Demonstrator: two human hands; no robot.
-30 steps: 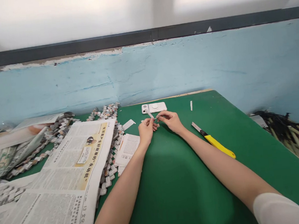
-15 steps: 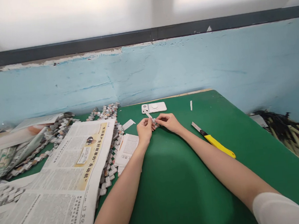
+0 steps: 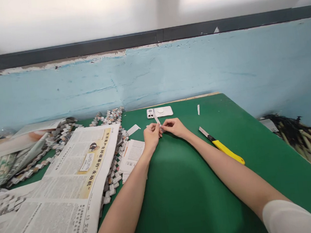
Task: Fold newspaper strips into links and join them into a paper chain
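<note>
Paper strip [image 3: 157,119]: pale, narrow; left hand [image 3: 152,134] and right hand [image 3: 176,127] pinch its lower end, fingertips together. Green table [image 3: 252,136] spreads right to slanting edge.

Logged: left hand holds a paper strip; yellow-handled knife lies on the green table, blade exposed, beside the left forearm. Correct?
Wrong side: the head view shows the yellow-handled knife beside the right forearm. The left hand does hold a paper strip, and the knife lies on the green table, blade exposed.

Arms [image 3: 128,196] outstretched, left hand [image 3: 151,135] and right hand [image 3: 175,127] close together, both in a pinch
</note>
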